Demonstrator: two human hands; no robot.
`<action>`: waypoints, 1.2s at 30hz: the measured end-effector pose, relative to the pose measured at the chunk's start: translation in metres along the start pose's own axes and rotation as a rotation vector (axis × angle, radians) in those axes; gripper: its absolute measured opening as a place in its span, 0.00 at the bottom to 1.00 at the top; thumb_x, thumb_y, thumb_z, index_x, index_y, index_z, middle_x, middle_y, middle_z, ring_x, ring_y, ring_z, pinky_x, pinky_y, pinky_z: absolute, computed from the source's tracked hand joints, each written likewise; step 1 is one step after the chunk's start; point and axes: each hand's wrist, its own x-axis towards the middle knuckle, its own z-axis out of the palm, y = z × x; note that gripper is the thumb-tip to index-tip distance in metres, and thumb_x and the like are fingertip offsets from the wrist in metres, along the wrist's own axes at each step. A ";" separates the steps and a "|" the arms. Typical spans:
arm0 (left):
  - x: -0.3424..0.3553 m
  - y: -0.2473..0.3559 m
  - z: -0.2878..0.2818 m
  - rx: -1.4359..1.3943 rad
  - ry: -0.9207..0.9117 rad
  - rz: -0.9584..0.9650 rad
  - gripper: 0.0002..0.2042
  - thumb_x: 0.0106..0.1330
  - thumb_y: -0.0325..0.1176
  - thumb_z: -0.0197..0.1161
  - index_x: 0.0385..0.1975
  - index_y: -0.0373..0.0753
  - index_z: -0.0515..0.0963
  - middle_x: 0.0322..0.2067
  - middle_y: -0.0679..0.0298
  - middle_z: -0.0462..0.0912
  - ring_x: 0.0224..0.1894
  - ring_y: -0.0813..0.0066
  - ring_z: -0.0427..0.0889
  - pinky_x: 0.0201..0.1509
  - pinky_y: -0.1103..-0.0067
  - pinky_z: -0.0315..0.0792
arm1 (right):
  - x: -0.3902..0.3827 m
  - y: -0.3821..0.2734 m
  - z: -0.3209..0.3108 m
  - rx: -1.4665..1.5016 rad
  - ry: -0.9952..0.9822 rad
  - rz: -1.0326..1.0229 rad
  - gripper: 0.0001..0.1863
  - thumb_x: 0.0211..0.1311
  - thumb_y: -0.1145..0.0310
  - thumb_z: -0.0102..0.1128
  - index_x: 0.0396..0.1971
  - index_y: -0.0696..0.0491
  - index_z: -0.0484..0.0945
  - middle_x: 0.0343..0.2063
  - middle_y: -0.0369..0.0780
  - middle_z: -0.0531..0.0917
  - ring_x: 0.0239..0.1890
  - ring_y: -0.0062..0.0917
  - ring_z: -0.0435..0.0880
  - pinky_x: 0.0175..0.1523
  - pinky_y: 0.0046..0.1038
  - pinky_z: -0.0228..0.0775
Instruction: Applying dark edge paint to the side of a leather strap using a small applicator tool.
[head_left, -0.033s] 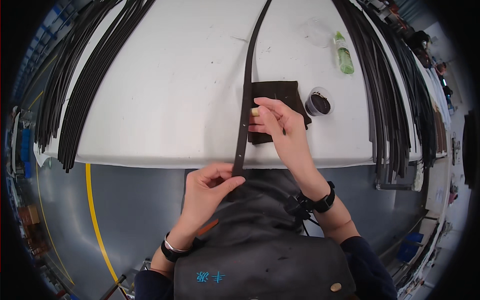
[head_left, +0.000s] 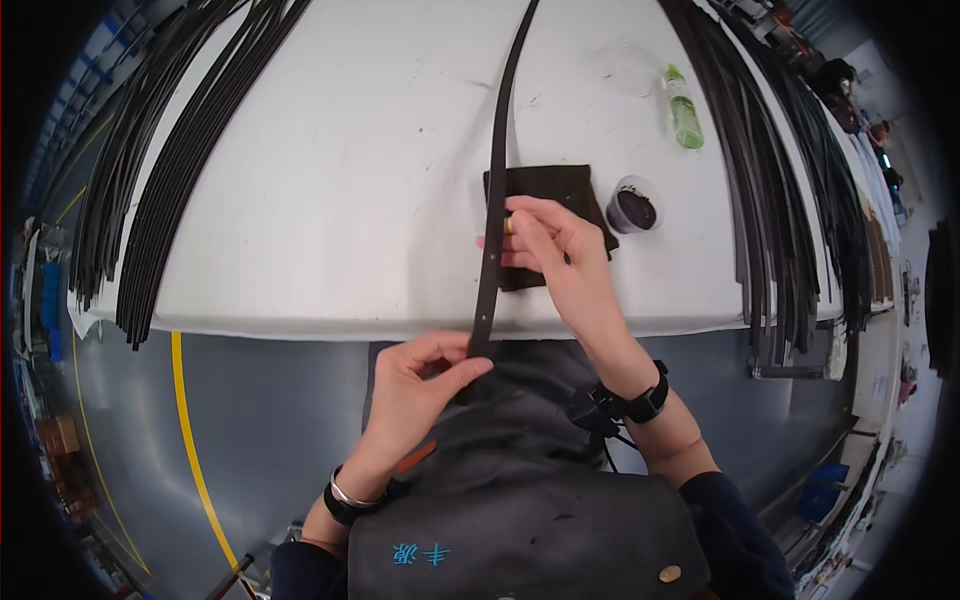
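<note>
holds dark strap (head_left: pixel 497 170) over white table (head_left: pixel 300 200), lower end past near edge | pinches that end between thumb and fingers of left hand (head_left: pixel 415 385) | clamps small yellow piece (head_left: pixel 509 226) beside it in right hand (head_left: pixel 575 250) | likely light, bendy, tough; best taken by edges

There are two hands (head_left: pixel 415 388) (head_left: pixel 574 252), one held strap (head_left: pixel 498 140), one bottle (head_left: pixel 684 114), one cup (head_left: pixel 634 208).

The long, dark strap (head_left: pixel 498 150), pierced by small holes, curves gently just beside a small yellowish piece (head_left: pixel 509 226).
</note>
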 end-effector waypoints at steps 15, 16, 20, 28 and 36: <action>0.063 -0.119 0.001 1.154 -0.208 0.427 0.11 0.60 0.32 0.60 0.41 0.36 0.78 0.38 0.50 0.80 0.38 0.48 0.80 0.41 0.62 0.74 | -0.012 -0.039 -0.034 0.190 -0.049 -0.022 0.14 0.66 0.77 0.53 0.50 0.63 0.73 0.40 0.43 0.82 0.42 0.29 0.84 0.49 0.28 0.78; 0.070 -0.128 0.000 1.211 -0.221 0.464 0.11 0.60 0.32 0.60 0.41 0.35 0.78 0.39 0.49 0.80 0.38 0.47 0.79 0.42 0.61 0.74 | -0.015 -0.038 -0.033 0.194 -0.047 -0.030 0.14 0.66 0.78 0.53 0.50 0.63 0.73 0.40 0.43 0.82 0.42 0.29 0.84 0.49 0.28 0.78; 0.063 -0.076 -0.005 1.291 -0.670 0.001 0.11 0.63 0.34 0.59 0.37 0.33 0.79 0.37 0.47 0.80 0.44 0.44 0.77 0.50 0.61 0.69 | -0.022 -0.028 -0.037 0.214 -0.006 -0.037 0.12 0.66 0.76 0.54 0.48 0.62 0.75 0.38 0.39 0.83 0.42 0.21 0.83 0.48 0.21 0.74; 0.059 0.060 0.013 0.225 -0.191 0.139 0.11 0.68 0.31 0.57 0.43 0.30 0.79 0.30 0.63 0.83 0.30 0.80 0.80 0.37 0.81 0.75 | -0.041 -0.009 -0.038 0.026 0.052 0.016 0.11 0.64 0.78 0.56 0.45 0.61 0.76 0.38 0.41 0.84 0.42 0.22 0.83 0.50 0.23 0.75; 0.109 0.054 0.038 -0.066 -0.161 0.196 0.18 0.60 0.23 0.64 0.52 0.30 0.75 0.33 0.63 0.83 0.32 0.79 0.81 0.37 0.83 0.77 | -0.038 -0.009 -0.033 0.104 0.027 0.000 0.10 0.66 0.72 0.56 0.44 0.60 0.78 0.33 0.35 0.83 0.34 0.14 0.79 0.39 0.20 0.73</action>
